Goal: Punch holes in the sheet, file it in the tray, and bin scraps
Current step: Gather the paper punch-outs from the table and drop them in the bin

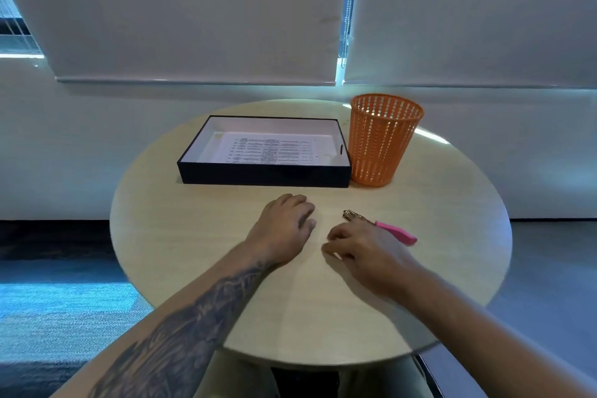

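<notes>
A printed sheet (269,150) lies flat inside the black tray (263,176) at the back of the round table. An orange mesh bin (382,139) stands just right of the tray. A hole punch (392,229) with pink handles and a metal head lies on the table behind my right hand. My left hand (284,226) rests palm down on the table in front of the tray, fingers loosely curled. My right hand (358,245) hovers low with fingertips pinched together near the table surface; whether a tiny scrap is between them I cannot tell.
The round wooden table (193,236) drops off on all sides to a dark floor. A white wall and closed roller blinds (193,10) stand behind it. Bare tabletop lies left of my left hand and near the front edge.
</notes>
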Tool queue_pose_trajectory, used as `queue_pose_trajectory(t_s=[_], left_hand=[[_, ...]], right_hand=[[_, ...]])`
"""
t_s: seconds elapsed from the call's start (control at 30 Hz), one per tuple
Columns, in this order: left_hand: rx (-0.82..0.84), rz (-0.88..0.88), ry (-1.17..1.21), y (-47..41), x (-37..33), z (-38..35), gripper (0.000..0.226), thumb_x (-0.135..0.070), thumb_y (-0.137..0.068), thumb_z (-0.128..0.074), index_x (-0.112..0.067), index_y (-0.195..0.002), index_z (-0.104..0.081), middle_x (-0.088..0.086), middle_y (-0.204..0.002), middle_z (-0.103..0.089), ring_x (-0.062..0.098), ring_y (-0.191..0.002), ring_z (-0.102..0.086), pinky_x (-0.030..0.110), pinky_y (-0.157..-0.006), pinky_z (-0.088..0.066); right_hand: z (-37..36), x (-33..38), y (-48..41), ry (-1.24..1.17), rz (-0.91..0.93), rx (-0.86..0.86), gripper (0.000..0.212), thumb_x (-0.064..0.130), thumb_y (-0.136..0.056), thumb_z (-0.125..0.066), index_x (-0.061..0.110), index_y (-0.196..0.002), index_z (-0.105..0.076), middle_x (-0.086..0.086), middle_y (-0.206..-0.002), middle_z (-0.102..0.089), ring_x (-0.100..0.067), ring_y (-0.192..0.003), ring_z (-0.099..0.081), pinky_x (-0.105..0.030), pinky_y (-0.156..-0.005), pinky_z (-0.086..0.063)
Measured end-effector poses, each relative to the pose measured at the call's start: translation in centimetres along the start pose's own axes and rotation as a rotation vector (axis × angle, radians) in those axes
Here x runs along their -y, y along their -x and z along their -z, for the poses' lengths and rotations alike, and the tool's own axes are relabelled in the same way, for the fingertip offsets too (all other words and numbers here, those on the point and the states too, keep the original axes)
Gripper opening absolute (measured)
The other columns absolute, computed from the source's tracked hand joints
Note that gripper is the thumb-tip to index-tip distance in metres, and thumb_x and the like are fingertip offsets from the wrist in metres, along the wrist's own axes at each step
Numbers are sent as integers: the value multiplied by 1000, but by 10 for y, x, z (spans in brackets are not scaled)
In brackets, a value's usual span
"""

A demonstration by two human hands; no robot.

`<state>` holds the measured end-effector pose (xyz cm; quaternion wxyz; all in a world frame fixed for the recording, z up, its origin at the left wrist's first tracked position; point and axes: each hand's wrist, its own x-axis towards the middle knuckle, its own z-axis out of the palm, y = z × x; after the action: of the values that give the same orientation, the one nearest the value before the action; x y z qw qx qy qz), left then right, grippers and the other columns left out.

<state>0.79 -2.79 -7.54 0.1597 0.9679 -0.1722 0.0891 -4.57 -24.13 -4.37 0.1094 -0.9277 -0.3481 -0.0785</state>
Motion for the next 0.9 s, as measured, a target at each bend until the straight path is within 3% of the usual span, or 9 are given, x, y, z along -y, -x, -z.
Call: queue_pose_trajectory(t_s=[0.23,0.33,0.4,0.47,0.53,0.7,0.8,0.9], left_hand=[[7,-1,-4,1,0,1,44,-41,-98,-43,-22,-136,-55,1,-148,-50,23,-138,-39,43,-115,-31],[8,6,-1,1,-1,1,44,-41,-99,-44,-22,-137,-54,0,-149,-49,22,-139,-38,42,-116,-30],[14,13,5,2,-2,2,44,-41,-99,-43,-22,-138,-54,-1,-150,-48,22,-140,-37,42,-116,-30],[29,24,11,2,-2,3,45,-42,-99,-42,-23,-139,-53,-1,-151,-47,21,-141,-36,42,-117,-29],[43,36,15,2,-3,5,46,-43,-99,-41,-24,-141,-52,-2,-152,-45,21,-142,-34,43,-118,-28],[48,64,67,-3,-5,11,39,-41,-97,-49,-27,-133,-58,-6,-146,-51,19,-137,-40,41,-115,-34],[-15,57,125,-9,-6,17,31,-35,-95,-51,-28,-122,-63,-11,-130,-60,15,-122,-51,36,-103,-43],[-53,63,196,-23,-13,33,29,-30,-94,-55,-27,-121,-66,-12,-129,-60,12,-117,-53,35,-99,-46]], right_hand=[[-2,4,2,113,58,-7,34,15,-98,-52,30,-121,-72,3,-127,-67,-19,-110,-60,-34,-82,-55],[1,6,-1,81,3,30,36,17,-98,-49,32,-122,-72,7,-129,-66,-17,-113,-59,-36,-88,-54],[5,6,-4,-65,-126,51,36,16,-98,-49,31,-122,-72,10,-129,-67,-11,-117,-58,-34,-97,-51],[13,6,-8,-343,-337,18,36,11,-96,-53,27,-121,-73,13,-122,-69,-4,-114,-60,-24,-100,-47],[22,3,-13,-640,-521,-48,32,5,-94,-58,25,-112,-76,14,-110,-73,-1,-102,-65,-15,-88,-47],[43,-5,-21,-1301,-695,-142,20,-8,-86,-67,8,-97,-74,-4,-92,-74,-8,-67,-61,-25,-67,-46],[54,-9,-27,-1432,-685,-184,18,-7,-84,-71,6,-96,-71,-4,-87,-72,-11,-70,-63,-24,-66,-48],[63,-16,-31,-1347,-675,-197,13,3,-85,-74,12,-94,-72,1,-88,-74,-5,-68,-64,-26,-70,-47]])
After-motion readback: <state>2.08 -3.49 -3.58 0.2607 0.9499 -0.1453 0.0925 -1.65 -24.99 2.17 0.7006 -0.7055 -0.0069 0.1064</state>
